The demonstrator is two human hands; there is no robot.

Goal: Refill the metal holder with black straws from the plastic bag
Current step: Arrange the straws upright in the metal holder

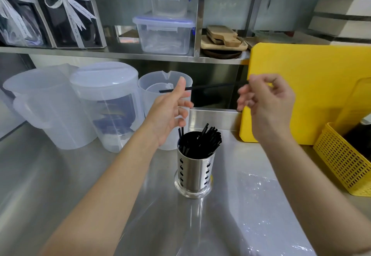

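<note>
A perforated metal holder (193, 172) stands on the steel counter in the middle, with several black straws (202, 141) upright inside it. Above it, one black straw (212, 86) is held level between my two hands. My left hand (170, 109) pinches its left end between thumb and fingers, and a short tip sticks out to the left. My right hand (267, 103) pinches the right end with its fingertips. A clear plastic bag (259, 205) lies flat on the counter, below and right of the holder; I see no straws in it.
Translucent plastic jugs (104, 105) stand at the back left. A yellow cutting board (309, 87) leans at the back right, with a yellow perforated basket (341, 165) beside it. On the shelf above are clear lidded boxes (164, 32) and wooden boards (222, 38).
</note>
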